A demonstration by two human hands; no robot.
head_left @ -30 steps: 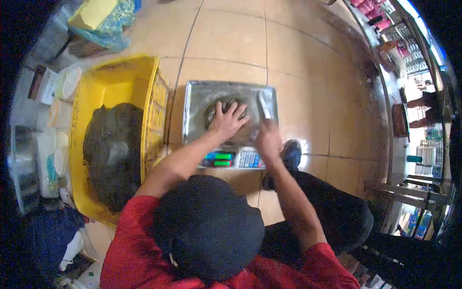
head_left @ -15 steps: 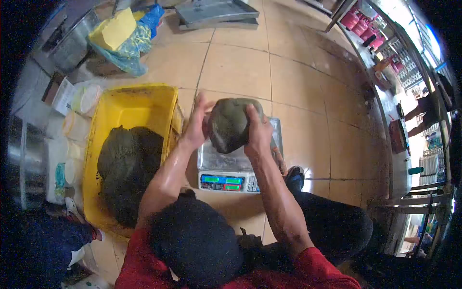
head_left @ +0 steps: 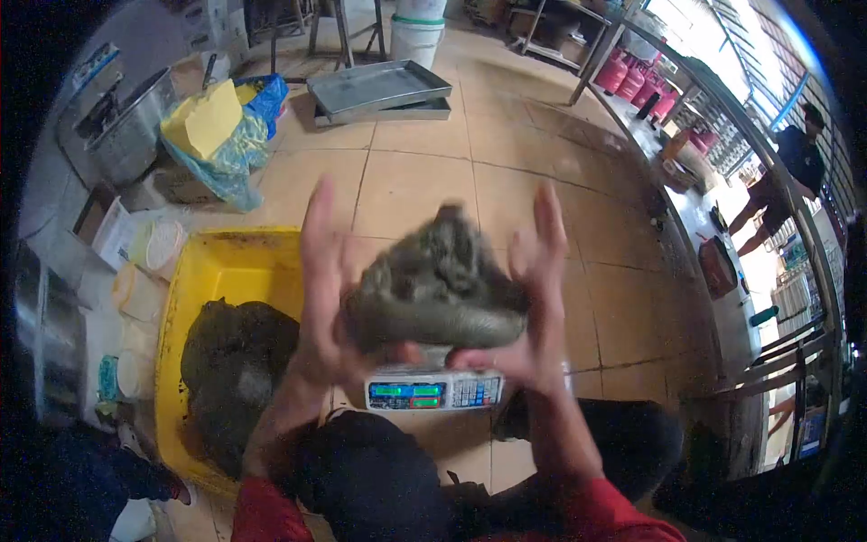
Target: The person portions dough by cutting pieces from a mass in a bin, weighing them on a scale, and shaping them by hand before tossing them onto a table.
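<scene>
A lump of dark green dough (head_left: 438, 294) is held up between my two hands, above a digital scale (head_left: 433, 394). Its upper side looks rough and torn, its near side smooth and rounded. My left hand (head_left: 327, 298) presses against its left side, fingers pointing up and blurred. Against the right side rests my right hand (head_left: 540, 303), its thumb under the near edge and its other fingers spread upward. The dough hides most of the scale's pan; the lit display shows. To the left, a larger mass of the dough (head_left: 239, 361) lies in a yellow tub (head_left: 170, 352).
Metal trays (head_left: 379, 90) are stacked on the tiled floor ahead. A plastic bag with a yellow sheet (head_left: 203, 122) stands behind the tub, and white containers (head_left: 135, 372) line its left. A person (head_left: 799, 158) is beyond the counter on the right. Another person's dark clothing (head_left: 99, 483) shows lower left.
The lump has turned, now showing a rough, wider side instead of a smooth one. My hands have moved farther apart around it. The camera view has tilted up.
</scene>
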